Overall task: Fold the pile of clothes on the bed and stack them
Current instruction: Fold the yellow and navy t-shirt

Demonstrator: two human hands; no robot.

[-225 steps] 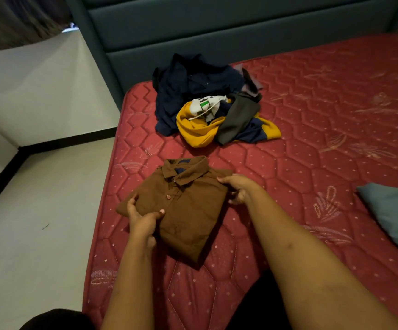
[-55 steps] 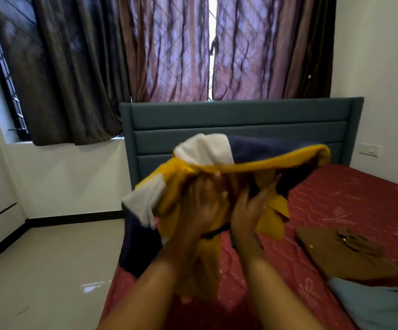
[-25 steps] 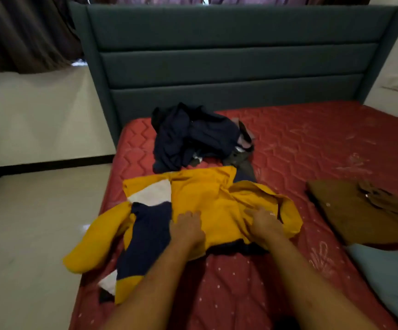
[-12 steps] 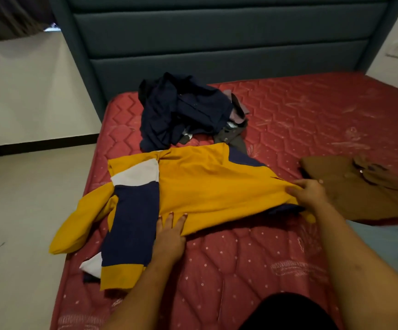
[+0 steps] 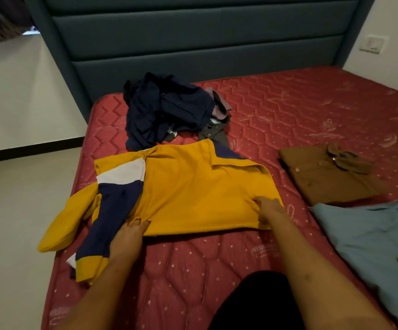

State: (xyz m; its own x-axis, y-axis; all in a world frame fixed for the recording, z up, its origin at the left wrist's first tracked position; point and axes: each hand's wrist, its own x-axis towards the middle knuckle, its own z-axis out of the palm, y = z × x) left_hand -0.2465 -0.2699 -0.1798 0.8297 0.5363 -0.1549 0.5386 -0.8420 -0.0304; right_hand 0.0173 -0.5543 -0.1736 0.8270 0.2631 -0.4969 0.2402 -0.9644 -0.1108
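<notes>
A yellow shirt (image 5: 193, 186) with navy and white sleeve panels lies spread on the red mattress (image 5: 288, 110), its left sleeve hanging over the bed's edge. My left hand (image 5: 131, 236) rests on its lower hem where the navy panel meets the yellow. My right hand (image 5: 268, 208) presses the shirt's lower right corner, fingers partly tucked into the cloth. Behind the shirt sits the pile of unfolded clothes (image 5: 167, 110), mostly navy with grey pieces. A folded brown shirt (image 5: 324, 175) lies to the right.
A light blue cloth (image 5: 379, 248) lies at the right, just below the brown shirt. A teal padded headboard (image 5: 193, 39) stands behind the bed. The pale floor (image 5: 14, 222) is at the left, the bed's edge beside it. A wall socket (image 5: 372, 44) is at upper right.
The yellow shirt was held up, then laid on the mattress and smoothed flat. In the last half second my right hand slid back to the lower right corner; my left hand stayed at the hem.
</notes>
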